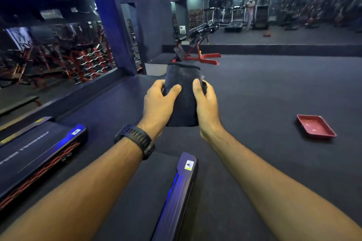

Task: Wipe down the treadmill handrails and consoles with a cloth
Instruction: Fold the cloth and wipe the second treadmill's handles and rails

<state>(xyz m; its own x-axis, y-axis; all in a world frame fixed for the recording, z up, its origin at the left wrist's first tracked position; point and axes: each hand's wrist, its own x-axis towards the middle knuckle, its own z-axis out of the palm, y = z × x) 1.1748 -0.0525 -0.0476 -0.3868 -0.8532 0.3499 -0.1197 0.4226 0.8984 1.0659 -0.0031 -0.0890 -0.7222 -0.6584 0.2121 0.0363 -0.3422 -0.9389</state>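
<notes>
- The cloth [183, 92], dark and folded into a thick pad, is hanging in mid-air in front of the person, well above the floor [264, 88].
- The left hand [158, 101] is gripping its left edge and the right hand [206, 103] its right edge. Each thumb is lying on the near face, with the fingers curling round behind.
- No handrail or console is showing, so the wiping is probably not yet under way.
- If one hand lets go, the fold could be falling open, with a loose end dragging on the floor and picking up grit.
- A treadmill deck [39, 154] is lying at lower left, and a side rail [180, 188] is running up from the bottom edge beneath the forearms. A step forward with the eyes on the cloth could be catching a foot there.
- A red tray [315, 126] is sitting on the floor to the right, well apart, and a red bench [197, 53] is standing farther back.
</notes>
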